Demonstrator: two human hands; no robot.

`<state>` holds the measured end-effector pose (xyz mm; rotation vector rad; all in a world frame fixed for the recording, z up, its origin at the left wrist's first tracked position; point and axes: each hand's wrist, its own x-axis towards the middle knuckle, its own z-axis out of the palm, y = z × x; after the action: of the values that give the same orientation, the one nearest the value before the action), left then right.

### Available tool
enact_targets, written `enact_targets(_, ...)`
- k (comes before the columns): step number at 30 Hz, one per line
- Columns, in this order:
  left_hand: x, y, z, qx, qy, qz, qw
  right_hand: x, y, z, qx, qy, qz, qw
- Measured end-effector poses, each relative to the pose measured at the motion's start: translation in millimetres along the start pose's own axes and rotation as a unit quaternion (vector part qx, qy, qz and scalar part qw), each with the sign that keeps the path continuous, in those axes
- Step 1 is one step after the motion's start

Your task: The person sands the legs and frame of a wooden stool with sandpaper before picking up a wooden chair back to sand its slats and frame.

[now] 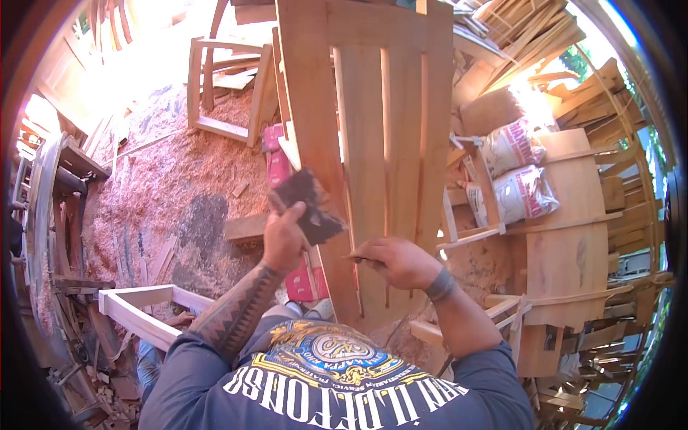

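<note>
My left hand [284, 240] is closed on a dark, worn rectangular sheet [309, 208], held over the left edge of a slatted wooden panel [362, 107]. The panel stretches away from my body, with long narrow gaps between its slats. Over the panel's near part, my right hand [390, 259] is closed around a small, thin dark piece [356, 257] that pokes out at the fingertips. What that piece is cannot be made out.
Wood shavings [154, 172] cover the ground at left, near a wooden frame [251, 93]. Another frame [136, 301] is at lower left, beside part of another person. White printed sacks [527, 193] and a wide board [570, 244] lie at right, with stacked lumber beyond.
</note>
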<state>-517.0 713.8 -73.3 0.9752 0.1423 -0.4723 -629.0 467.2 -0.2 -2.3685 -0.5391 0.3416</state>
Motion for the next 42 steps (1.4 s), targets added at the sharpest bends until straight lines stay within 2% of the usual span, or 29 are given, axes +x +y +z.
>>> enact_targets(3,5.9,41.9,-17.3,0.018,-0.004,0.055,0.998,32.8,1.9,-49.9,-0.036,0.101,0.027,0.994)
enact_targets(5,4.0,56.1,-30.8,0.031,-0.018,0.065,0.997,76.3,7.1,-102.4,-0.126,0.205,0.025,0.970)
enact_targets(8,11.0,39.9,-39.9,-0.028,-0.017,0.076,0.997,147.0,10.6,-184.7,-0.268,0.309,-0.067,0.910)
enact_targets(11,13.7,31.1,-64.5,-0.006,-0.056,0.029,0.998,198.9,5.6,-232.1,-0.361,0.368,-0.127,0.847)
enact_targets(15,23.7,16.5,-81.1,-0.066,-0.067,-0.008,0.996,239.1,23.1,-227.5,-0.426,0.404,-0.116,0.801)
enact_targets(18,28.0,4.2,-93.8,-0.068,-0.063,-0.030,0.995,249.4,41.2,-188.4,-0.406,0.450,-0.092,0.790)
enact_targets(21,24.3,-3.9,-102.7,-0.051,-0.052,-0.023,0.997,238.3,44.2,-168.9,-0.418,0.417,-0.066,0.804)
enact_targets(26,10.7,-24.5,-94.5,-0.066,-0.008,-0.010,0.998,203.5,36.6,-167.0,-0.396,0.315,-0.054,0.861)
enact_targets(30,-10.0,-34.9,-88.2,-0.067,0.009,0.023,0.997,197.2,21.1,-223.0,-0.378,0.240,-0.044,0.893)
enact_targets(31,-20.6,-36.7,-87.3,-0.059,0.024,0.035,0.997,207.8,18.8,-242.2,-0.399,0.272,-0.097,0.870)
enact_targets(34,-61.8,-34.1,-83.3,-0.031,0.069,0.062,0.995,243.1,6.8,-280.5,-0.409,0.283,-0.126,0.858)
enact_targets(35,-78.0,-35.2,-80.3,-0.012,0.129,0.056,0.990,253.4,9.0,-284.7,-0.412,0.282,-0.121,0.858)
enact_targets(38,-123.0,-70.7,-101.6,-0.021,0.205,0.086,0.975,267.0,20.0,-279.7,-0.415,0.268,-0.103,0.863)
enact_targets(39,-141.9,-67.8,-90.8,-0.082,0.206,0.081,0.972,264.3,19.9,-275.6,-0.416,0.256,-0.097,0.867)
enact_targets(42,-184.2,-86.2,-79.2,-0.106,0.229,0.098,0.963,253.8,26.4,-256.5,-0.411,0.232,-0.091,0.877)
